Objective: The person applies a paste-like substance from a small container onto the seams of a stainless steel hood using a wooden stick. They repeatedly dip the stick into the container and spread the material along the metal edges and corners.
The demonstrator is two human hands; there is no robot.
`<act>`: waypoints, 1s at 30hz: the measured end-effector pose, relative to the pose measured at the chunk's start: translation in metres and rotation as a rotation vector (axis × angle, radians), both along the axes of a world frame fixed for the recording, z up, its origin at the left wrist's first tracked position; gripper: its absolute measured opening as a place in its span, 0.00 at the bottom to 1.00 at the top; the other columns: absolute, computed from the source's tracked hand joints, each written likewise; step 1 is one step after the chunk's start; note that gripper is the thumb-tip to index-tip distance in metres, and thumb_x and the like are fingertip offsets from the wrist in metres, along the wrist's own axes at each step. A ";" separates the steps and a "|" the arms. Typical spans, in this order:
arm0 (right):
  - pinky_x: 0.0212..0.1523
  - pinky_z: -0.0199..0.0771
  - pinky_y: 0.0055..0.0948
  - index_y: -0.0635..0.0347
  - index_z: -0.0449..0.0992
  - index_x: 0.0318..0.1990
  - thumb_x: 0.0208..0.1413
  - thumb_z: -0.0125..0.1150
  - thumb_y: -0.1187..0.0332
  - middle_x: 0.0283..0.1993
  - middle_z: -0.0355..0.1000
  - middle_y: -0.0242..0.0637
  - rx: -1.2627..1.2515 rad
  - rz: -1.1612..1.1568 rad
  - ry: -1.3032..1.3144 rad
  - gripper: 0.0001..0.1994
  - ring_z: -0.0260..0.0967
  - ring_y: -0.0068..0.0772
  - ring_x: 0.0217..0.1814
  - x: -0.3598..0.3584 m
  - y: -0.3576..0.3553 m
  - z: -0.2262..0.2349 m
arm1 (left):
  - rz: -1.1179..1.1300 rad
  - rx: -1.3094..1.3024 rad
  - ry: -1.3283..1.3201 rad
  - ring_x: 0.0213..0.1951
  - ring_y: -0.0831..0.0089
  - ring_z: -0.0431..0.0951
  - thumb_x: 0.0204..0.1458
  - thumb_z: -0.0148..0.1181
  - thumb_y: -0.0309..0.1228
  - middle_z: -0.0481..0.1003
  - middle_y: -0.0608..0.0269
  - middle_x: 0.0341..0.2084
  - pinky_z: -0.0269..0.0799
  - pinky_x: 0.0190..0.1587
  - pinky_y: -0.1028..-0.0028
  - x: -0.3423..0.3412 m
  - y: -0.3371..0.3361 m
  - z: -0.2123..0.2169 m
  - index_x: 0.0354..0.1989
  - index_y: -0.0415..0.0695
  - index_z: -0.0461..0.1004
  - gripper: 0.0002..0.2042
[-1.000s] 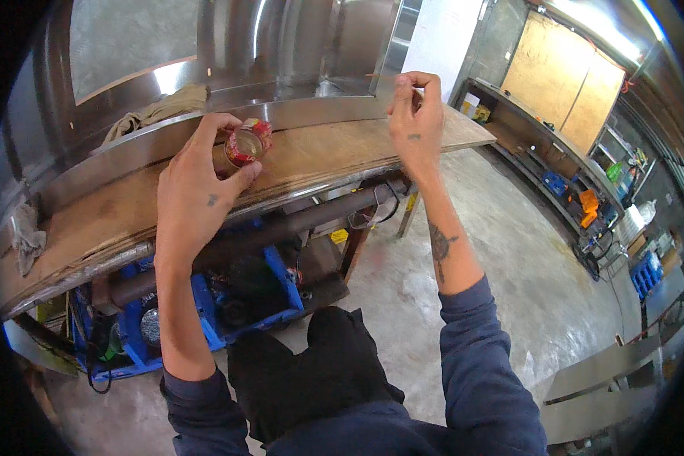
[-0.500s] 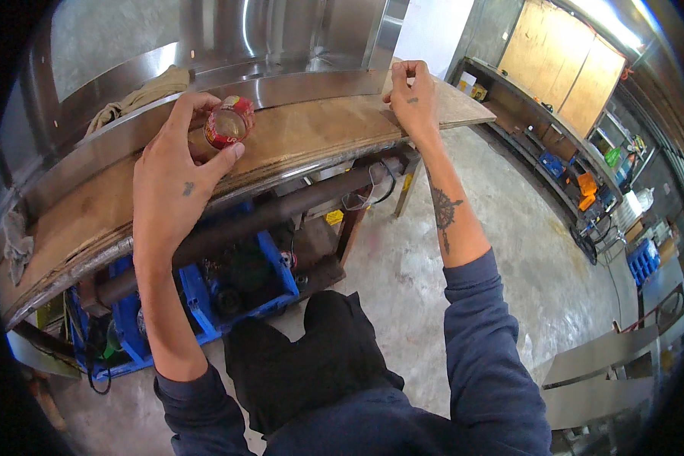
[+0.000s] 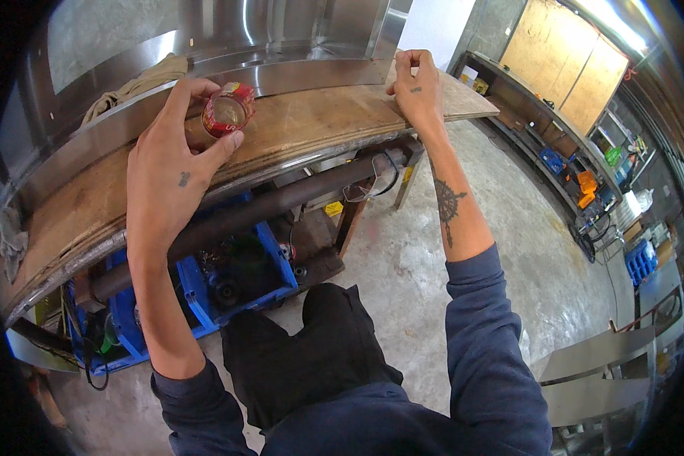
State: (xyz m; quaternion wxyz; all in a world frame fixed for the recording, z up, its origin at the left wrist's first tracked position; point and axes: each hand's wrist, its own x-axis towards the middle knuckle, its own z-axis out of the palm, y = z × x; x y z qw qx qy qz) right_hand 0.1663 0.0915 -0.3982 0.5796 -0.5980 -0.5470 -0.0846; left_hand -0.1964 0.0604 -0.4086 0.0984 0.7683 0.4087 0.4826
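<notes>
1. Bare wood tops the long worktop (image 3: 319, 106), which runs from the lower left to the upper right, with a shiny metal panel (image 3: 281, 30) rising behind it. A tan cloth (image 3: 140, 85) lies at the panel's foot, and blue bins (image 3: 199, 292) sit underneath, above the concrete floor (image 3: 403, 304).

2. Over the left part of that worktop, the red container (image 3: 228, 114) is grasped by the left hand (image 3: 163, 171), thumb on the near side and fingers round the far side. It seems to be held above the wood, though any contact below is hidden.

3. Well apart to the right, the right hand (image 3: 422, 90) has its fingertips drawn in against the thumb near the worktop's far end. Whether something small or thin is pinched there, I cannot tell.

4. Between the hands, the key relation runs sideways: the container lies left of the right hand and slightly nearer the body, with the left hand touching it. Its round end faces up toward the wearer; the body is short, so its long axis is hard to judge.
</notes>
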 end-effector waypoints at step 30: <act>0.54 0.78 0.47 0.68 0.74 0.51 0.80 0.53 0.60 0.48 0.79 0.55 0.182 -0.048 -0.047 0.16 0.80 0.54 0.49 0.008 0.016 -0.013 | -0.025 0.040 -0.045 0.53 0.53 0.87 0.56 0.76 0.36 0.86 0.54 0.54 0.81 0.52 0.60 -0.001 0.002 -0.003 0.61 0.50 0.76 0.24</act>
